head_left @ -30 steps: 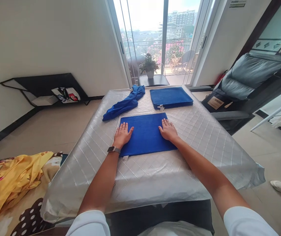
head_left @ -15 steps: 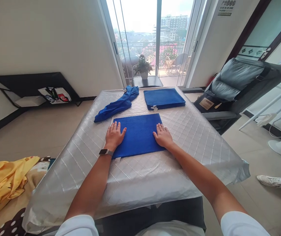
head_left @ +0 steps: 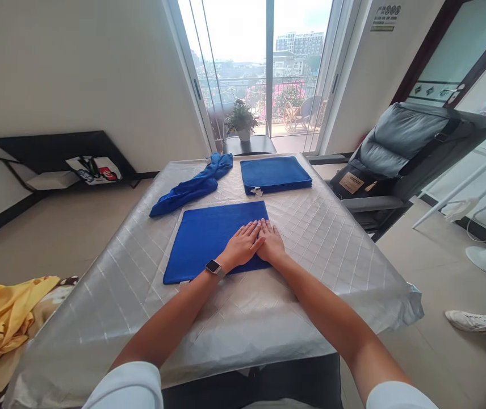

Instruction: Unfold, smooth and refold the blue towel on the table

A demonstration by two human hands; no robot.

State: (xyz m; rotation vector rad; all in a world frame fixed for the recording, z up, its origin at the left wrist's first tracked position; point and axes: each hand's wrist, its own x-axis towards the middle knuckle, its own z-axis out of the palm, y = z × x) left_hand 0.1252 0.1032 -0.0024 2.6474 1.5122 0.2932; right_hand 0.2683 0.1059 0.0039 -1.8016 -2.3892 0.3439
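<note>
Cloth (head_left: 200,238), left hand (head_left: 239,247) moved beside right hand (head_left: 272,244)

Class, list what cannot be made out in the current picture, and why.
In the head view:
Part of the flat cloth: hidden under the left hand and right hand.
Tag on the cloth stack: print too small.
Yellow fabric: cut off by the left edge.

No words can be read. Small characters and round symbols are borne by a sign (head_left: 385,19) on the wall (head_left: 364,62). A pale label (head_left: 352,183) is carried by the bag (head_left: 367,177), and white tags (head_left: 256,192) by the stack (head_left: 275,170) and the flat cloth (head_left: 209,230); their print is too small.
</note>
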